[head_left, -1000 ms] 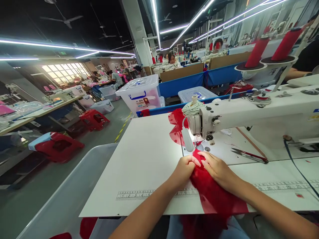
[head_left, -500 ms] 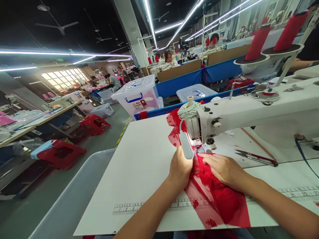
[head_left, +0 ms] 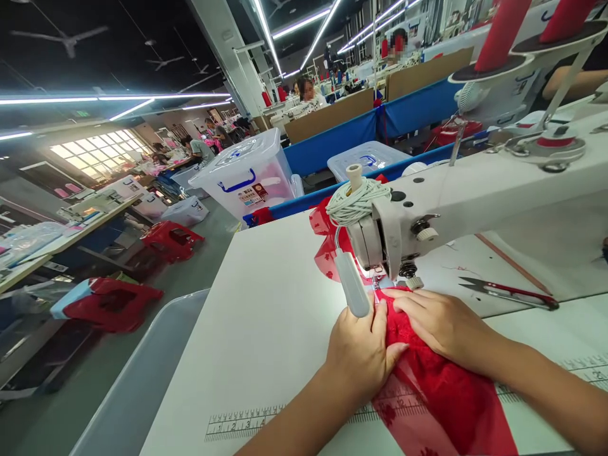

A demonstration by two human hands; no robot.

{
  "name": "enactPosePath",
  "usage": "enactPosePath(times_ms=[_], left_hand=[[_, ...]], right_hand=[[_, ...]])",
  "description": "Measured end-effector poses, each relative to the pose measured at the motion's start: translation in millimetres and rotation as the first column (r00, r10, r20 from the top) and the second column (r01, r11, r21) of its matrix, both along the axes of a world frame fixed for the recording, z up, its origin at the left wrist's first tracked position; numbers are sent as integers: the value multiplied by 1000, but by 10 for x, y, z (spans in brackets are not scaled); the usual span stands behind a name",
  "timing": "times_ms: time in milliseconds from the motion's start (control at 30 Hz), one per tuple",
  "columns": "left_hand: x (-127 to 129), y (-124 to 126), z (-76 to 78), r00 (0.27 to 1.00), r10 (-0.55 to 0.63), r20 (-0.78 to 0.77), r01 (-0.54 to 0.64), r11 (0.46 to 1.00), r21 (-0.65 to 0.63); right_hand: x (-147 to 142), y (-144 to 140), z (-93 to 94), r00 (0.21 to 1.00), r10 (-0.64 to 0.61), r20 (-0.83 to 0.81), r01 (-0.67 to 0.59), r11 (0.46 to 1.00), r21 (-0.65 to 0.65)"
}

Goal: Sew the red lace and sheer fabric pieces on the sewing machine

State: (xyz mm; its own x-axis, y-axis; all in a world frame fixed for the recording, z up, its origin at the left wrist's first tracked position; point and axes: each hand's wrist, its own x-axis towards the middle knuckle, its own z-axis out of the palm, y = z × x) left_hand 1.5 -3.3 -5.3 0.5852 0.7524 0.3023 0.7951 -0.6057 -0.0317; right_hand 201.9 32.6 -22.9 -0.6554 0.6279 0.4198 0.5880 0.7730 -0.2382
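On the white table (head_left: 266, 304), a white sewing machine (head_left: 475, 202) spans the right side. Red fabric (head_left: 441, 386) runs from under its needle head toward the near table edge (more red shows behind the head). Right hand (head_left: 439, 320) lies flat, fingers together, on the fabric; left hand (head_left: 363, 351) presses it, fingers loosely spread. Red-handled snips (head_left: 510, 292) lie just right.

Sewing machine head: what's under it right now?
Under the sewing machine head, red fabric runs in from the front, pressed flat by the left hand and right hand. More red shows behind. The needle itself is hidden.
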Motion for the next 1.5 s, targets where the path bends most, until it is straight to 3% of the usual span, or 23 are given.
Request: enactPosePath(times_ms=[267, 400, 967, 1500], left_hand=[[10, 0, 40, 1000, 9, 2, -9, 997, 73], [5, 11, 36, 1000, 12, -8, -12, 998, 59], [12, 5, 46, 999, 22, -35, -20, 997, 73], [-6, 26, -14, 999, 48, -8, -47, 998, 47]], right_hand=[[-8, -11, -2, 994, -78, 81, 80, 997, -24], [-17, -9, -21, 992, -118, 46, 121, 989, -84], [-24, 2, -62, 987, -159, 34, 161, 984, -81], [-8, 36, 5, 990, -115, 87, 123, 988, -89]])
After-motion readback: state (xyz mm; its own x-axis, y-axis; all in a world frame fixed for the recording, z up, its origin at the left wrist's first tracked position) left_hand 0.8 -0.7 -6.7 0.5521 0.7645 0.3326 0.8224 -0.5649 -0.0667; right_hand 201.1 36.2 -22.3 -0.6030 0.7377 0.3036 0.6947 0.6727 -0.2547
